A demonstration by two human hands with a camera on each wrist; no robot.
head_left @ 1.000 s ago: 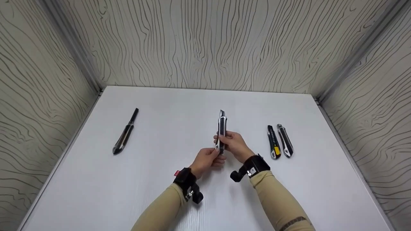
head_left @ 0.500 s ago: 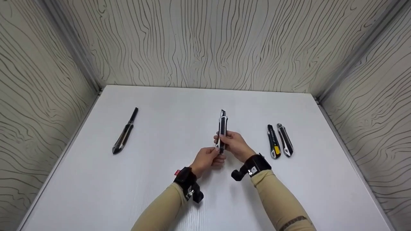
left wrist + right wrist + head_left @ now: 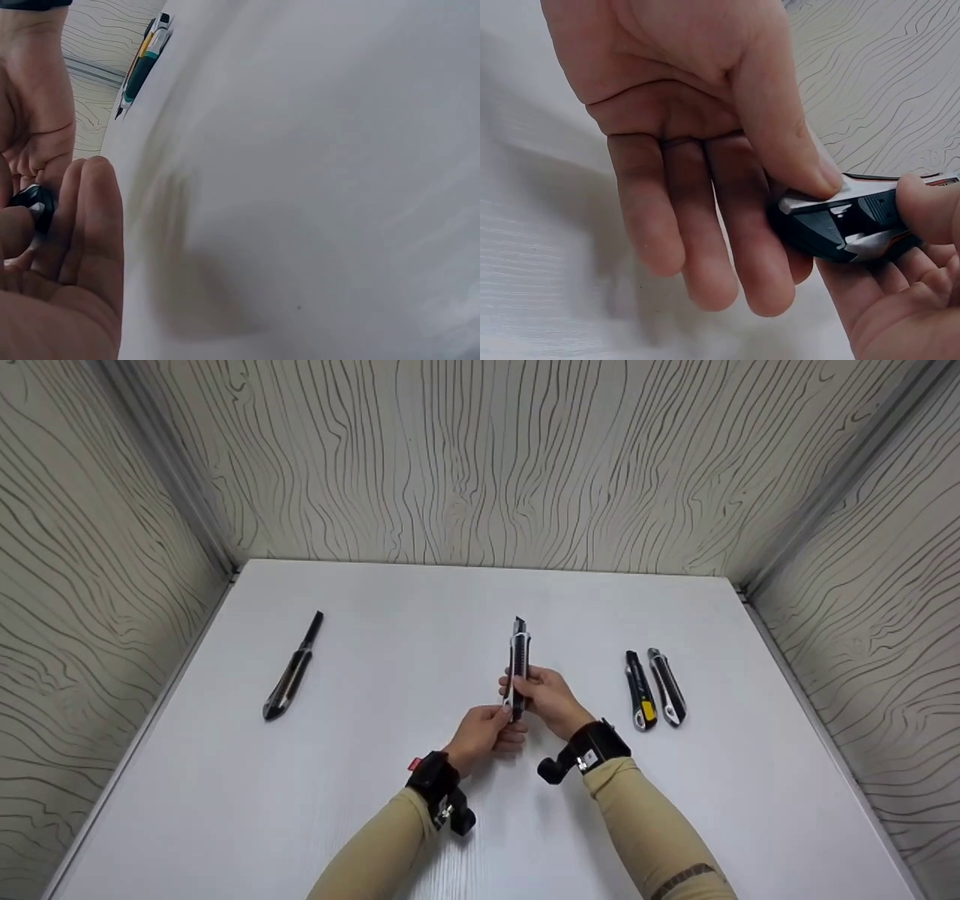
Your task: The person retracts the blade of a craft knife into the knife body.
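A black and silver snap-off utility knife [image 3: 519,651] stands nearly in line with my view, a short length of blade showing at its far end. My left hand [image 3: 478,733] pinches its tail between thumb and index finger; the other fingers stretch out underneath. Higher up the handle, my right hand [image 3: 553,701] grips it with the thumb on its upper face. In the right wrist view, the left hand [image 3: 697,157] covers part of the dark tail, beside the right hand [image 3: 922,307]. Only the tail of the knife [image 3: 34,204] shows in the left wrist view.
On the white table [image 3: 360,795], a dark cutter with a long black blade extended [image 3: 291,679] lies at left. A black and yellow utility knife [image 3: 640,691] and a silver and black one [image 3: 667,688] lie side by side at right. Patterned walls [image 3: 465,465] surround the table.
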